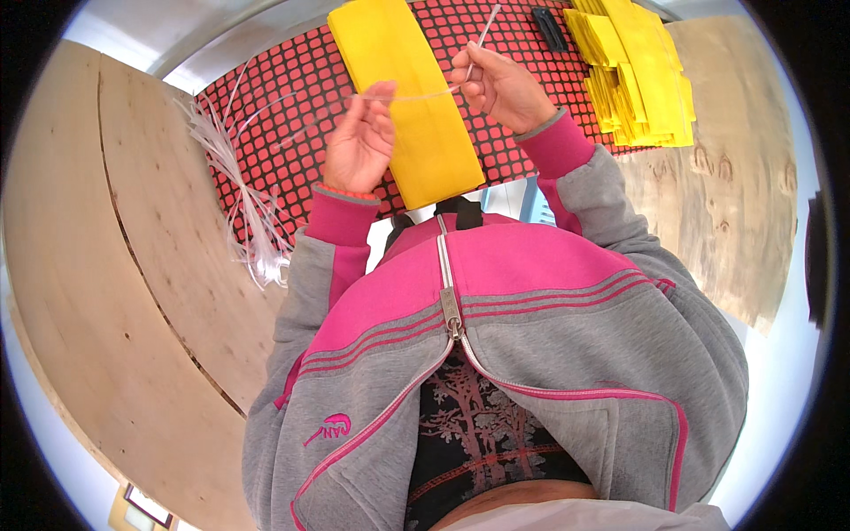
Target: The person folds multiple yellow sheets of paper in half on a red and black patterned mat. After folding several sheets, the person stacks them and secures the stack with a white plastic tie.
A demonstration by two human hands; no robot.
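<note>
A thin whitish plastic strip (421, 95) stretches between my two hands, above a long, flat yellow folded piece (425, 115) that looks like cloth. My left hand (361, 142) is closed on the strip near its fingertips, and a blurred tail trails off to the left. On the other side, my right hand (503, 84) pinches the strip, one end sticking up past the fingers. Both hands hover over the yellow piece, the left at its left edge and the right beyond its right edge.
A red and black patterned cover (292, 102) lies under the work. To the left is a loose bundle of clear strips (243, 195); at the right sits a stack of folded yellow pieces (633, 75) beside a small black object (550, 29). Wooden boards (133, 248) flank both sides.
</note>
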